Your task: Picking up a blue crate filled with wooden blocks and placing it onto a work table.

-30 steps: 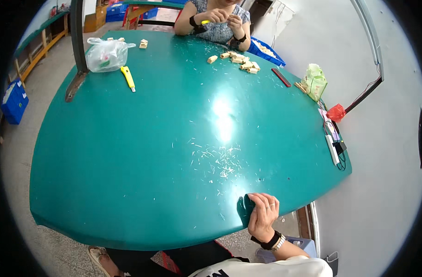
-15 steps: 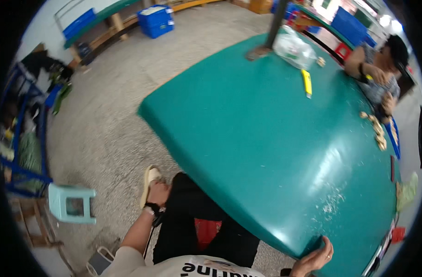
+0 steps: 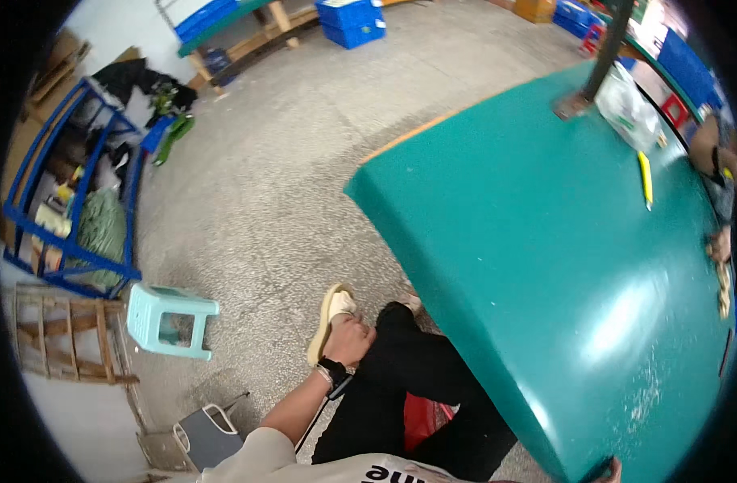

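Observation:
My left hand (image 3: 351,340), with a dark band on its wrist, rests against my leg in black trousers (image 3: 385,378), beside the knee. Its fingers lie loosely over the cloth, partly foreshortened, and nothing shows in them. Just beyond it is a cream slipper (image 3: 333,310) on my foot. At the lower edge of the picture my right hand (image 3: 614,470) touches the near edge of the green-topped table (image 3: 538,233). Only a bit of outstretched finger shows; the rest is cut off. Pale scraps (image 3: 644,398) lie scattered on the tabletop near that hand.
On the table lie a yellow utility knife (image 3: 645,181) and a clear plastic bag (image 3: 629,109) beside a dark post (image 3: 606,60). A co-worker's arm (image 3: 713,161) is at the right rim. A pale green stool (image 3: 171,315) and a blue rack (image 3: 74,201) stand left.
The view has swung left, so table and co-worker slide toward the right rim. My right hand has mostly dropped out of the picture. My left hand stays on my leg.

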`<state>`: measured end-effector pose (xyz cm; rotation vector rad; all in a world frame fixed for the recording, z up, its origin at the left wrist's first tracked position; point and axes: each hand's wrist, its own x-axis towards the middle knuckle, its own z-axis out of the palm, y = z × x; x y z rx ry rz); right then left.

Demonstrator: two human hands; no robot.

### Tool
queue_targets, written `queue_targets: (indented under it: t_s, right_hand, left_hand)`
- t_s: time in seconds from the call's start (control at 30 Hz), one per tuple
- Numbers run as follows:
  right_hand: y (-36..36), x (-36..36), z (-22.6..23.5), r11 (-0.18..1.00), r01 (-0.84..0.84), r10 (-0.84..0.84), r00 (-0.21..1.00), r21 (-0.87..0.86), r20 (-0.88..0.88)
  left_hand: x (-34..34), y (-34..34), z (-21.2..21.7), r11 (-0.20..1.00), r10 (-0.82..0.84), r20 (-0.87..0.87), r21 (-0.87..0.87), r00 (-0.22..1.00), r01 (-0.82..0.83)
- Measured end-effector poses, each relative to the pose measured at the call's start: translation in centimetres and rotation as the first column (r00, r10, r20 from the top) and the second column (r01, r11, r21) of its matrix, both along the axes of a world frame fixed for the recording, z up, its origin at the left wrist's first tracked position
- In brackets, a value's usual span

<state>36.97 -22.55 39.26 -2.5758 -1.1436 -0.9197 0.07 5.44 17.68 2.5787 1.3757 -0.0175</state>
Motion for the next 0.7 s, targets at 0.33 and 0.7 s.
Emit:
queue_targets:
  t_s: [0.33, 0.7]
  right_hand:
    - [0.2, 2.2, -1.3, 0.988, -0.118, 0.125, 0.990, 0.104, -0.062]
    - [0.0, 1.4, 1.4, 0.933, -0.250, 0.330, 0.882, 0.259, -0.336]
  left_hand:
    - [-2.0, 1.0, -4.9, 0.907, 0.416, 0.390, -0.243, 0.822, -0.344]
    - [-7.4, 0.8, -11.8, 0.846, 0.524, 0.551, -0.423, 0.650, -0.323]
